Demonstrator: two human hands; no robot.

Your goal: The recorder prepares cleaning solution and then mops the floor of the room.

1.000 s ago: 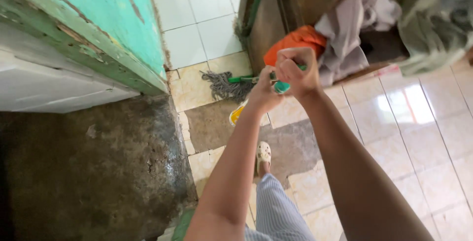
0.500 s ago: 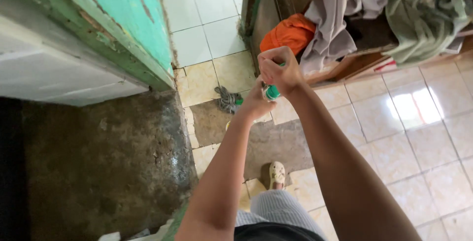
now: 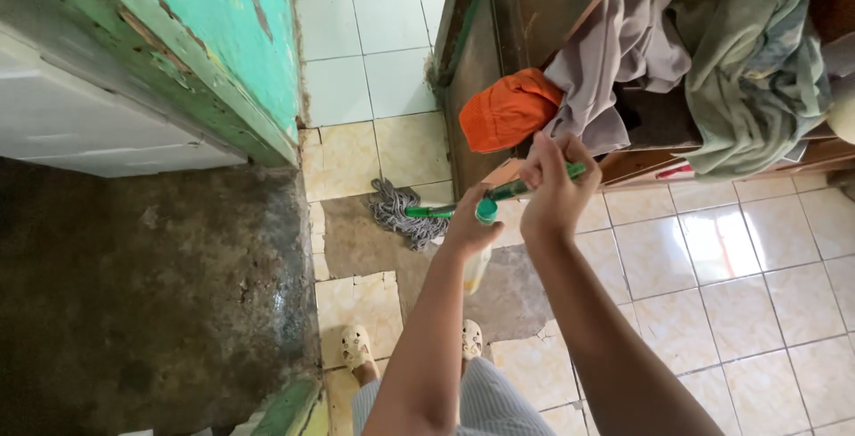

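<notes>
Mop, grey strands on the tiled floor beside a wooden cabinet. Right hand grips its green handle; left hand is closed lower down. Mopping appears underway; the next stroke needs pushing.
</notes>
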